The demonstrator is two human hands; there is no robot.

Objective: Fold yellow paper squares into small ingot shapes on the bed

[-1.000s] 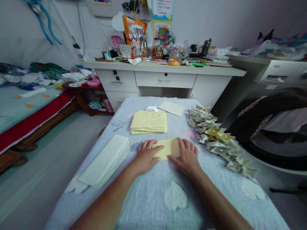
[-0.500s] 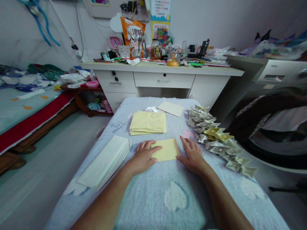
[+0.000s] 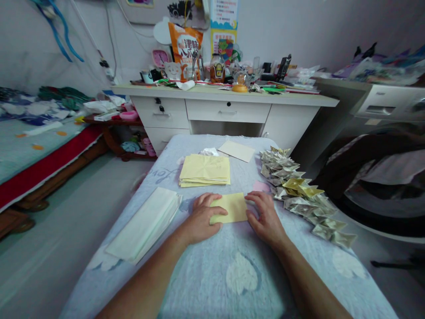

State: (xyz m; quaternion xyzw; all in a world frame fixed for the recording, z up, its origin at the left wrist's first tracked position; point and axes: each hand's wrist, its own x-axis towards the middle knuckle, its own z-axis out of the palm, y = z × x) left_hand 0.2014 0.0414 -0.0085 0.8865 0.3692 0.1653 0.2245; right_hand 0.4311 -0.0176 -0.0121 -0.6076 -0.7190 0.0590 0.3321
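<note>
A small yellow sheet of paper point(image 3: 235, 206), rectangular and perhaps folded, lies flat on the cloth-covered table between my hands. Across its left end rests my left hand point(image 3: 206, 217), fingers spread and index finger stretched over the paper. My right hand point(image 3: 265, 216) is at the paper's right edge, thumb and fingers apart and slightly bent, their tips touching or very near that edge. Just beyond is a stack of yellow paper sheets point(image 3: 205, 170). Left of my left hand lies a bundle of long whitish paper point(image 3: 142, 226).
Folded paper pieces, silver-grey and gold point(image 3: 299, 186), form a row along the table's right side. A cream card point(image 3: 236, 150) and crumpled white tissue point(image 3: 209, 152) lie at the far end. Beyond stands a cluttered white desk point(image 3: 229, 110); a washing machine point(image 3: 381, 106) is at right, a bed point(image 3: 43, 146) at left.
My right hand's fingers have drawn in and bent more at the paper's right edge. My left hand has shifted slightly right, its index finger further over the paper.
</note>
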